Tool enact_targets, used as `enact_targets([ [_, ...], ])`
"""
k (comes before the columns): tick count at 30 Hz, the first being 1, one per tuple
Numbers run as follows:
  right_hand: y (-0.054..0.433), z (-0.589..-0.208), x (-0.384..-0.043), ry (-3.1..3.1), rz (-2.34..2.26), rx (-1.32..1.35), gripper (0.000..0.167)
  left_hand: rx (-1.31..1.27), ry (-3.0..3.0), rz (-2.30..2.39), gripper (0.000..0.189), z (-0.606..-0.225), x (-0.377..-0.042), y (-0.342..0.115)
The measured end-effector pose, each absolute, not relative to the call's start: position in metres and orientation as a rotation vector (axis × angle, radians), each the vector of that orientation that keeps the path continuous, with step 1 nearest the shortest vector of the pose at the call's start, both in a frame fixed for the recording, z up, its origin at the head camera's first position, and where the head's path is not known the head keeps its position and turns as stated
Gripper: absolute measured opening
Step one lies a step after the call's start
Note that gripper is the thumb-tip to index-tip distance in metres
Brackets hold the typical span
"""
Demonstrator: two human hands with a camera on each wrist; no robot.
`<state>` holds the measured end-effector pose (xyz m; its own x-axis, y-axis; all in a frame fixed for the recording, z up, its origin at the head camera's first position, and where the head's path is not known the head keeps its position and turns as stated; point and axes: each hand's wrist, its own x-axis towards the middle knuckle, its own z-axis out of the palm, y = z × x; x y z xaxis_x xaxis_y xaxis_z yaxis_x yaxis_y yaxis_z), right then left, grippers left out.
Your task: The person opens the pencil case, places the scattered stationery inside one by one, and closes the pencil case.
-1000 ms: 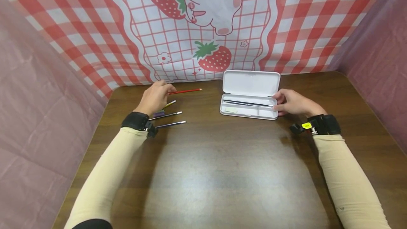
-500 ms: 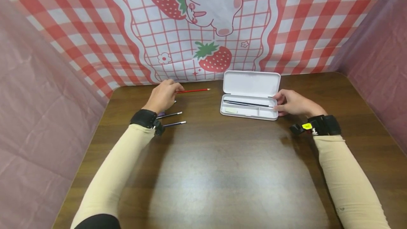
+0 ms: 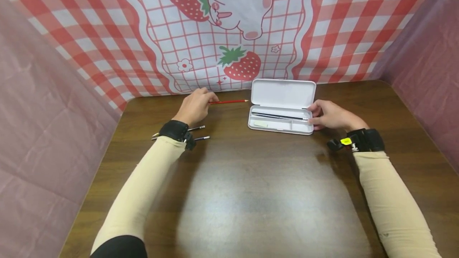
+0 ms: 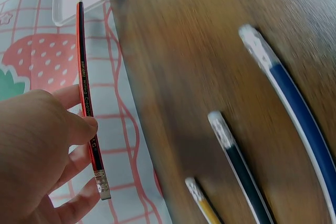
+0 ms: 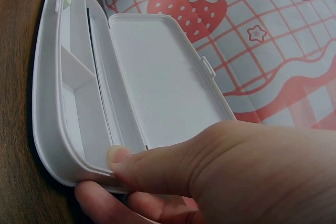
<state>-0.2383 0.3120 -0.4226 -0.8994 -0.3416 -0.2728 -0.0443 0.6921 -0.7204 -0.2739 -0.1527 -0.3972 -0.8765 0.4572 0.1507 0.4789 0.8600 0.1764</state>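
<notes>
My left hand [image 3: 195, 106] pinches a red-and-black pencil [image 4: 85, 77] between thumb and fingers, close to its eraser end. The sharpened tip points right, just left of the white pencil case [image 3: 251, 122]. That case lies with its lid [image 3: 283, 92] raised against the cloth. Inside are dark slim pencils [image 3: 277, 116] in the long rear compartment and a pale green eraser [image 3: 260, 124] in a front one. My right hand [image 3: 333, 115] grips the case's right end, thumb [image 5: 123, 158] over the rim and fingers beneath it outside.
On the brown table [image 3: 269, 194], a blue pencil [image 4: 299, 114], a dark green pencil [image 4: 241, 166] and a yellow pencil [image 4: 202, 200] lie under and beside the left wrist, partly hidden in the head view. A checked strawberry cloth [image 3: 143, 51] hangs along the back edge.
My left hand has moved right with the red-and-black pencil, bringing its tip close to the pencil case. The left forearm now covers more of the loose pencils. My right hand holds still.
</notes>
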Motion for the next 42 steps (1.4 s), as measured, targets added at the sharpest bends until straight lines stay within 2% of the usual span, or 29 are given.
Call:
enact_targets([
  [12, 0.31, -0.422, -0.239, 2.505, -1.066, -0.286, 0.049, -0.787, -2.917, -0.31, 0.037, -0.406, -0.282, -0.132],
  [18, 0.312, -0.423, -0.239, 2.507, -1.054, -0.285, 0.05, -0.824, -2.853, -0.296, 0.038, -0.46, -0.326, -0.128],
  [26, 0.312, -0.421, -0.238, 2.516, -1.049, -0.279, 0.051, -0.895, -2.824, -0.403, 0.037, -0.495, -0.353, -0.113],
  [27, 0.312, -0.421, -0.239, 2.516, -1.049, -0.278, 0.051, -0.895, -2.832, -0.39, 0.037, -0.484, -0.345, -0.108],
  [30, 0.312, -0.421, -0.238, 2.517, -1.045, -0.277, 0.051, -0.906, -2.821, -0.404, 0.034, -0.49, -0.348, -0.101],
  [33, 0.313, -0.421, -0.238, 2.513, -1.048, -0.274, 0.05, -0.899, -2.845, -0.401, 0.033, -0.468, -0.328, -0.09],
  [34, 0.312, -0.421, -0.238, 2.511, -1.051, -0.275, 0.05, -0.912, -2.836, -0.417, 0.032, -0.48, -0.339, -0.09],
  [37, 0.312, -0.421, -0.238, 2.51, -1.055, -0.279, 0.049, -0.92, -2.88, -0.404, 0.038, -0.464, -0.324, -0.079],
  [42, 0.312, -0.422, -0.237, 2.516, -1.054, -0.286, 0.049, -0.932, -2.86, -0.399, 0.039, -0.458, -0.316, -0.063],
])
